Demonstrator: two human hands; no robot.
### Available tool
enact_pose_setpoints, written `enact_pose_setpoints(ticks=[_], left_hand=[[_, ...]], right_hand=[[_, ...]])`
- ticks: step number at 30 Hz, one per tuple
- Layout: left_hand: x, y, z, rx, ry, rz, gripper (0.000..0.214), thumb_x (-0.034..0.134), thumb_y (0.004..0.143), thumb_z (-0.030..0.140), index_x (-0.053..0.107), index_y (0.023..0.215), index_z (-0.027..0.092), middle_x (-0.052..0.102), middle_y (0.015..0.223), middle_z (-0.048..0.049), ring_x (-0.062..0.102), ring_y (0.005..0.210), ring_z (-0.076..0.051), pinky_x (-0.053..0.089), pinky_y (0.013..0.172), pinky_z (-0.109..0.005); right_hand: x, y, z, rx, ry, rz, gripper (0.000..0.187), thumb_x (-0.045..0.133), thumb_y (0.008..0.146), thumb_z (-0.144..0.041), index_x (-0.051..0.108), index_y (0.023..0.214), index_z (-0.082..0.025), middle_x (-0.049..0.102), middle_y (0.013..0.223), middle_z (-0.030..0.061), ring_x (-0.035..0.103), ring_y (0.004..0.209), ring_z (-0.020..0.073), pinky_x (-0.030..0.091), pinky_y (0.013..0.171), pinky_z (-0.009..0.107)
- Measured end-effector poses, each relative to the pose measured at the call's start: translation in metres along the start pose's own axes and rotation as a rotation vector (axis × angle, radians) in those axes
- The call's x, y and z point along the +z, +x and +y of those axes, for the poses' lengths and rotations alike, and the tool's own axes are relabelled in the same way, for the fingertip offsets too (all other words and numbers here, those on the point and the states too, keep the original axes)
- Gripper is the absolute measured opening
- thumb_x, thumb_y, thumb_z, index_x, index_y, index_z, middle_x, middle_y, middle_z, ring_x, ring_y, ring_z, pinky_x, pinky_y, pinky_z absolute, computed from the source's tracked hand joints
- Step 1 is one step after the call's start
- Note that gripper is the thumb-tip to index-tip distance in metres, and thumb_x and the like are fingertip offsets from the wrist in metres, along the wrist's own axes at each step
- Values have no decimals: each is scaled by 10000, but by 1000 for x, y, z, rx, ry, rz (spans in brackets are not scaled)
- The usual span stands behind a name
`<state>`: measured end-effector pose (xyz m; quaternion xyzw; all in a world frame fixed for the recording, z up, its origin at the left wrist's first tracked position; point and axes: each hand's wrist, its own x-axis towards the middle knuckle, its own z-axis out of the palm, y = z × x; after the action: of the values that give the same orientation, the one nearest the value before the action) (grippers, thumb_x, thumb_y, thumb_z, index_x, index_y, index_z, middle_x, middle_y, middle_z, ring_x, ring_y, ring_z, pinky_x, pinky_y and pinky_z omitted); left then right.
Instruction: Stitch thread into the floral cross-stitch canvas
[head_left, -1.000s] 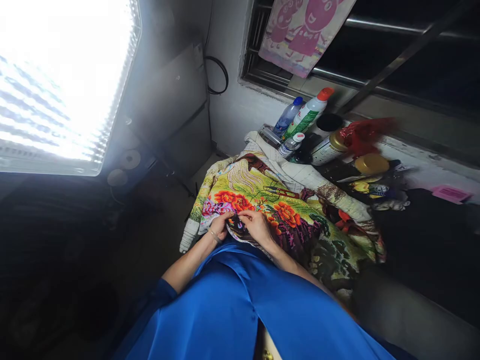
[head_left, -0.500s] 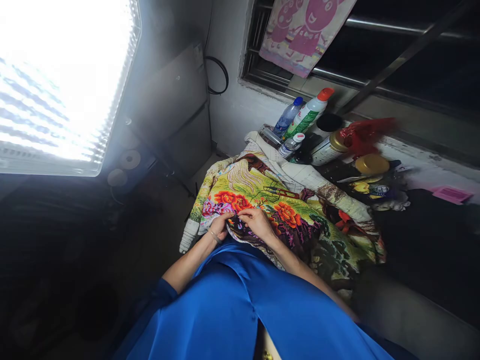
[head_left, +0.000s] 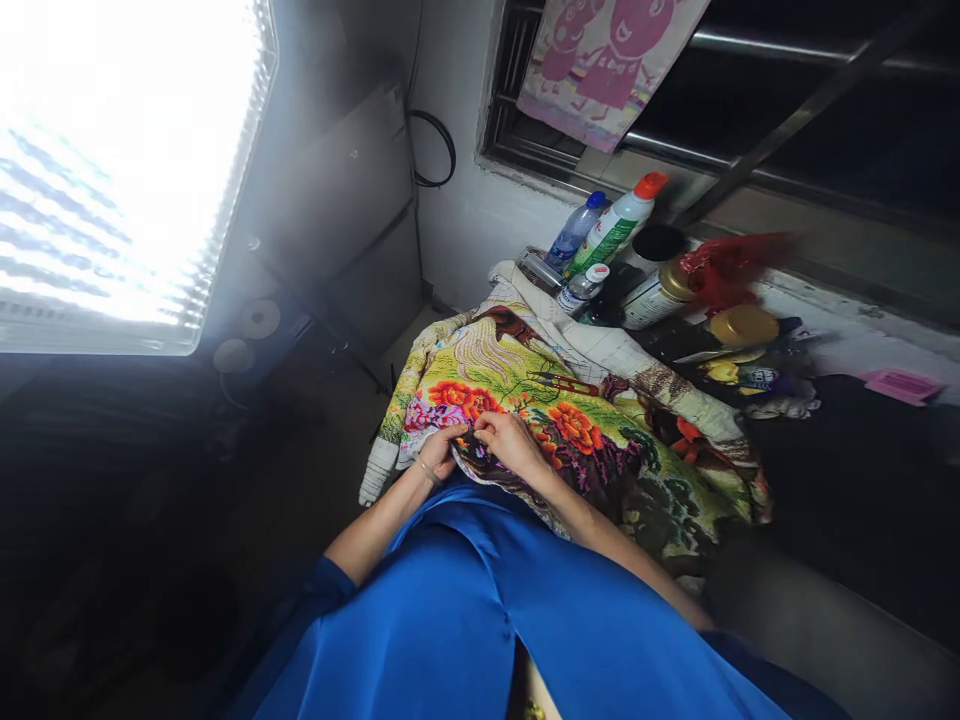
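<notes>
A large cross-stitch cloth (head_left: 487, 360) with orange flowers, a yellow-green ground and dark purple parts spreads in front of me, its near edge at my lap. My left hand (head_left: 441, 450), a bangle on its wrist, is closed on that near edge, thumb on top. Just to its right, my right hand (head_left: 506, 440) is pinched close over a dark stitched patch. Whatever sits between its fingertips is too small to make out. Red-handled thread snips (head_left: 570, 385) lie on the cloth beyond my right hand, with dark thread near their tip.
Several bottles stand by the wall, among them a spray can with an orange cap (head_left: 615, 230) and a blue-capped bottle (head_left: 576, 232). A red plastic bag (head_left: 724, 270) and a pink box (head_left: 904, 387) are farther right. A bright lamp (head_left: 135, 170) looms at upper left.
My right hand has shifted slightly, its fingers curling more and its fingertips a little closer to me. The left hand keeps its hold on the cloth.
</notes>
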<state>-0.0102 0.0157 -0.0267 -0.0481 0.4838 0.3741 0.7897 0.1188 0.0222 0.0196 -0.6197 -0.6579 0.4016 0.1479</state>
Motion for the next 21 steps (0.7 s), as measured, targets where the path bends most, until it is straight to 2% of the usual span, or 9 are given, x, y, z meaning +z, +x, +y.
enact_pose_setpoints(ticks=[3, 7, 9, 17, 19, 21], left_hand=[[5, -6, 2, -23, 16, 14, 88, 707, 584, 90, 649, 639, 127, 702, 654, -74, 679, 783, -238, 503, 818, -355], [10, -14, 5, -5, 20, 36, 93, 719, 584, 103, 647, 634, 133, 702, 653, -66, 676, 792, -231, 495, 840, -354], [12, -17, 6, 8, 16, 40, 100, 727, 577, 110, 633, 604, 134, 698, 645, -66, 675, 796, -232, 492, 851, -359], [13, -19, 2, 40, 3, 42, 123, 727, 565, 115, 608, 563, 147, 700, 656, -79, 667, 868, -260, 486, 883, -388], [12, -19, 1, 48, -8, 44, 117, 727, 562, 116, 617, 587, 146, 707, 681, -81, 663, 891, -266, 483, 893, -394], [11, -18, 1, 56, -24, 38, 123, 727, 553, 109, 626, 615, 143, 711, 702, -81, 659, 909, -269, 478, 904, -397]], right_hand=[[2, 0, -3, -3, -73, 1, 143, 502, 755, -117, 620, 752, -198, 624, 586, -9, 584, 572, 144, 395, 569, 230], [3, 0, -15, -6, -256, -27, 288, 426, 806, -82, 590, 1030, -157, 694, 790, 68, 634, 728, 180, 404, 651, 249], [1, 0, -21, -6, -342, -71, 317, 379, 844, -85, 556, 1102, -133, 697, 863, 108, 643, 802, 200, 404, 684, 262], [-5, 0, -45, 6, -568, -214, 270, 356, 885, -112, 548, 1073, -134, 675, 908, 170, 647, 877, 253, 413, 711, 301], [-2, 2, -47, -3, -540, -156, 257, 368, 866, -99, 547, 1048, -126, 658, 952, 189, 640, 896, 262, 423, 736, 322], [-2, 4, -47, -40, -358, -25, 199, 377, 864, -127, 543, 972, -138, 643, 968, 175, 639, 855, 238, 438, 730, 320]])
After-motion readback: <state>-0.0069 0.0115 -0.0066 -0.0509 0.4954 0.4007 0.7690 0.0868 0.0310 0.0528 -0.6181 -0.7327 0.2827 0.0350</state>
